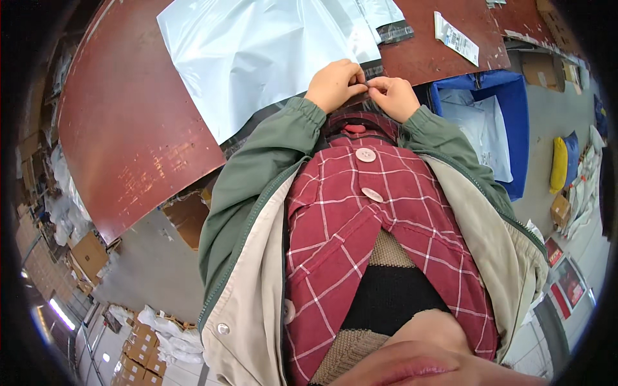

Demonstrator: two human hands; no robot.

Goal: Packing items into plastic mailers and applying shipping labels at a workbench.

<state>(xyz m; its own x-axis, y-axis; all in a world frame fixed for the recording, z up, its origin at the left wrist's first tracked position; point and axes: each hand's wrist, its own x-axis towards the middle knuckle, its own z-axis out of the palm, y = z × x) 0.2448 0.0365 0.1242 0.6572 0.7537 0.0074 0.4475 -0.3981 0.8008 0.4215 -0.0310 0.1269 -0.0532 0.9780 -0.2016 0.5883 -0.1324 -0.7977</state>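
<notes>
A large white plastic mailing bag [251, 58] lies spread on the dark red table [122, 128], its dark grey edge towards me. At the right end of that edge, my left hand [333, 85] is closed in a pinch on the bag's border. Close beside it, my right hand [394, 98] pinches at the same spot, fingertips nearly touching the left ones. The fingers hide exactly which bit of the edge lies between them. Another white mailing bag [381, 11] with a dark edge lies behind the first.
A printed white label packet [457, 40] lies on the table to the right. Against the table's front edge stands a blue bin [517, 128] with white mailing bags [483, 128] inside. Cardboard boxes [136, 352] and a yellow-and-blue package [561, 164] are on the floor.
</notes>
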